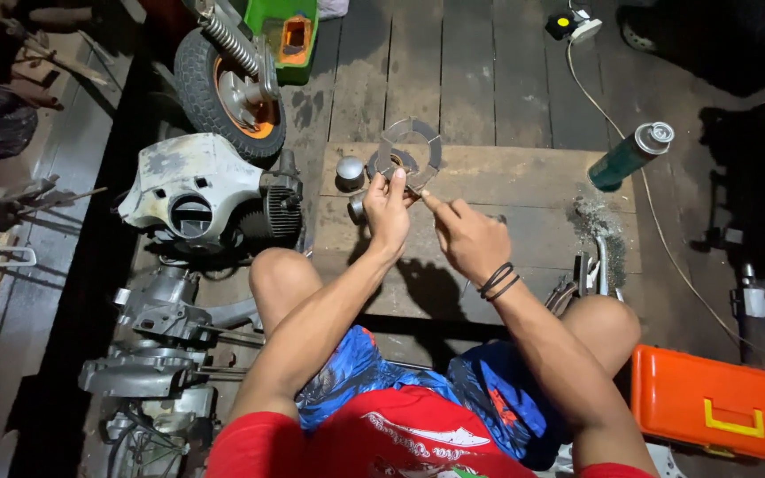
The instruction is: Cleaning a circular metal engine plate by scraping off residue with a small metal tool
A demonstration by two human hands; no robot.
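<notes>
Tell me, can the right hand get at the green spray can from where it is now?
Probably yes. The right hand is busy at the ring-shaped metal part, but the spray can lies to its right on the wooden board, with only bare board between.

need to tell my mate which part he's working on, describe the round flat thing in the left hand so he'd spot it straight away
Start at the pale wooden board on the dark plank floor, ahead of the seated person's knees. Over its far edge, the left hand pinches a flat grey metal ring with notched segments. Unlike the small shiny domed metal cap beside it, it is open through the middle.
</notes>
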